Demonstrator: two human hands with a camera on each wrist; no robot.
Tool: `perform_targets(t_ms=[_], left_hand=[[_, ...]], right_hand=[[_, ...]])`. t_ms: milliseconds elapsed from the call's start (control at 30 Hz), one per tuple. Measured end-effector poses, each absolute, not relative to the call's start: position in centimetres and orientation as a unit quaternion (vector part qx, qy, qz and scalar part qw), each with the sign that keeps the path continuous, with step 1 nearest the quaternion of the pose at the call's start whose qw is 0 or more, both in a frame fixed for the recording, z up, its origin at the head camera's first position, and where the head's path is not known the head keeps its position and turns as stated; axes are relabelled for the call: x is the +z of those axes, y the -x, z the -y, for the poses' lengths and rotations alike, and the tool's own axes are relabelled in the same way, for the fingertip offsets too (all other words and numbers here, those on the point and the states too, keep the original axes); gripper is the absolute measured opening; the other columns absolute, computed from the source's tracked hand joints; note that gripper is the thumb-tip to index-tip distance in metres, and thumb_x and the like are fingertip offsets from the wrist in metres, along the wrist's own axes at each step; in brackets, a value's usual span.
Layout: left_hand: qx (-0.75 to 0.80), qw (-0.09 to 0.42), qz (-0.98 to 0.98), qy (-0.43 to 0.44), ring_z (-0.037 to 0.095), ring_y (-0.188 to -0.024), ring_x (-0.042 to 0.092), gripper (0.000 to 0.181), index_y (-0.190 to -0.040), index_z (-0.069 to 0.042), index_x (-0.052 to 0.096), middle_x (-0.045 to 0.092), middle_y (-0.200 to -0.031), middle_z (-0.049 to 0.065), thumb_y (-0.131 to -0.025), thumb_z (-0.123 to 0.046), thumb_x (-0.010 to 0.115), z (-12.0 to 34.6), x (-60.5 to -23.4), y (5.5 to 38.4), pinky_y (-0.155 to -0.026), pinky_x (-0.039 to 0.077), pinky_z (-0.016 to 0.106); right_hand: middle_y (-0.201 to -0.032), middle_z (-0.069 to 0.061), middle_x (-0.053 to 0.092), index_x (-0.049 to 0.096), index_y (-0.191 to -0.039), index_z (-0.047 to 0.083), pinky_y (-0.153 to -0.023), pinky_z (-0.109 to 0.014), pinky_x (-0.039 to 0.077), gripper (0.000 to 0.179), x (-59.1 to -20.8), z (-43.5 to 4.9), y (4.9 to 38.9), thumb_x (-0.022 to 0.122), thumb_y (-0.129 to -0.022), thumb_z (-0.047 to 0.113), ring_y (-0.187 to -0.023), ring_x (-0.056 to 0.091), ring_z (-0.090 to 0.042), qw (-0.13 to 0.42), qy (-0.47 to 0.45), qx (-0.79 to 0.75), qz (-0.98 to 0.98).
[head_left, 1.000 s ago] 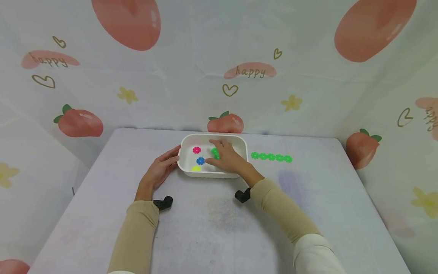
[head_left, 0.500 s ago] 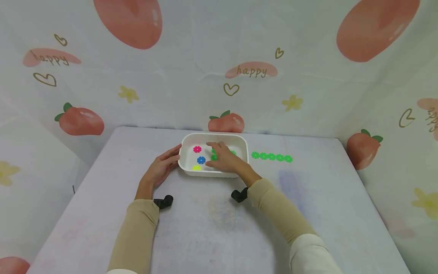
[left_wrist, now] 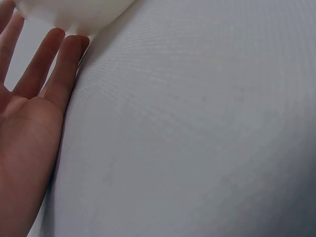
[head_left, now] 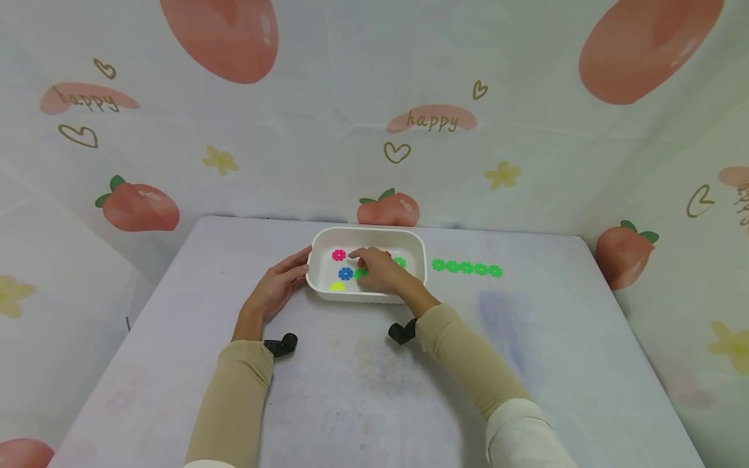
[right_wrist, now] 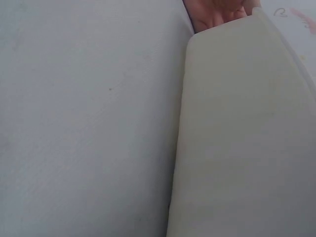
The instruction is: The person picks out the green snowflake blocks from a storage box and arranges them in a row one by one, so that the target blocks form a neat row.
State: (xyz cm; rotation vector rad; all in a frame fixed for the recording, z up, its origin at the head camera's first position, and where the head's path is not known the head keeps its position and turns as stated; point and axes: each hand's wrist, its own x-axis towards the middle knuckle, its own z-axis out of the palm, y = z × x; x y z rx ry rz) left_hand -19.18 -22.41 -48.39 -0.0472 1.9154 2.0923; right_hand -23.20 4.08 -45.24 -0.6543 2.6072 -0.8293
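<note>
A white tray (head_left: 318, 296) holds small flower-shaped discs: a pink disc (head_left: 339, 255), a blue disc (head_left: 346, 273), a yellow disc (head_left: 337, 286), a red disc (head_left: 388, 253) and green discs, one green disc (head_left: 400, 262) right of my hand. My left hand (head_left: 274, 291) rests straight fingers against the tray's left end; the left wrist view shows its fingertips (left_wrist: 57, 33) at the wall. Inside the tray is my right hand (head_left: 383, 272), index finger bent forward, another green disc (head_left: 359, 274) by its fingers. Its palm side is hidden, so I cannot tell whether it pinches a disc.
Right of the tray, several green discs (head_left: 467, 268) lie in a straight row on the pale tabletop (head_left: 351, 377). A printed cloth (head_left: 328, 149) hangs behind the table's back edge. The tray's near wall (right_wrist: 237, 123) fills much of the right wrist view.
My right hand has shifted slightly left and nearer me in the tray, its fingers drawn in more. The red disc now shows behind it; a green disc sits closer to the blue one. Left hand unchanged.
</note>
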Motion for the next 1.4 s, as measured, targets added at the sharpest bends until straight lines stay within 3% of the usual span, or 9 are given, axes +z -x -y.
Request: perform_targets(t_ms=[267,567,867,1067,1267,1400], left_hand=[[0.726,0.151,-0.67,0.017,0.007,-0.138,0.046,0.055,-0.157,-0.02,0.041,0.036,-0.166,0.006,-0.105,-0.021,0.058,22.3,-48.3,19.1,-0.111,0.046,0.019],[0.728,0.15,-0.669,0.016,0.013,-0.144,0.043,0.055,-0.157,-0.02,0.041,0.035,-0.167,0.006,-0.105,-0.02,0.057,22.4,-48.5,19.1,-0.11,0.047,0.019],[0.726,0.15,-0.671,0.019,0.012,-0.144,0.043,0.054,-0.156,-0.024,0.043,0.036,-0.167,0.004,-0.105,-0.023,0.058,22.3,-48.4,19.0,-0.109,0.048,0.017],[0.724,0.147,-0.673,0.015,0.013,-0.143,0.044,0.054,-0.157,-0.022,0.042,0.035,-0.167,0.006,-0.105,-0.023,0.057,22.3,-48.4,19.0,-0.106,0.049,0.015],[0.721,0.15,-0.676,0.014,0.017,-0.148,0.04,0.054,-0.158,-0.021,0.04,0.034,-0.167,0.006,-0.106,-0.021,0.056,22.2,-48.5,19.1,-0.109,0.047,0.016],[0.72,0.149,-0.678,0.017,0.018,-0.149,0.039,0.054,-0.158,-0.021,0.041,0.035,-0.167,0.006,-0.106,-0.022,0.057,22.2,-48.5,19.0,-0.11,0.047,0.017]], right_hand=[[-0.114,-0.008,0.063,0.069,-0.127,0.008,-0.099,-0.034,0.053,0.037,-45.2,-4.0,23.1,0.075,-0.091,0.012,-0.105,0.056,-0.021,0.157,0.234,-0.266,-0.922],[-0.096,-0.003,0.068,0.073,-0.108,0.01,-0.086,-0.026,0.05,0.013,-45.2,-4.5,23.3,0.069,-0.096,0.014,-0.093,0.057,-0.018,0.133,0.223,-0.321,-0.911],[-0.095,-0.004,0.068,0.07,-0.115,0.01,-0.077,-0.022,0.052,0.022,-44.2,-5.1,23.3,0.071,-0.097,0.023,-0.087,0.061,-0.017,0.139,0.18,-0.395,-0.89],[-0.097,-0.006,0.069,0.068,-0.124,0.016,-0.07,-0.023,0.055,0.027,-43.5,-5.8,23.0,0.069,-0.098,0.022,-0.082,0.066,-0.021,0.11,0.175,-0.442,-0.873],[-0.095,-0.008,0.07,0.067,-0.124,0.016,-0.069,-0.024,0.055,0.027,-42.7,-6.8,22.7,0.066,-0.098,0.022,-0.09,0.071,-0.032,0.103,0.143,-0.478,-0.86],[-0.096,-0.009,0.068,0.066,-0.123,0.016,-0.07,-0.022,0.055,0.025,-42.7,-7.7,22.8,0.064,-0.099,0.023,-0.093,0.072,-0.033,0.1,0.116,-0.496,-0.855]])
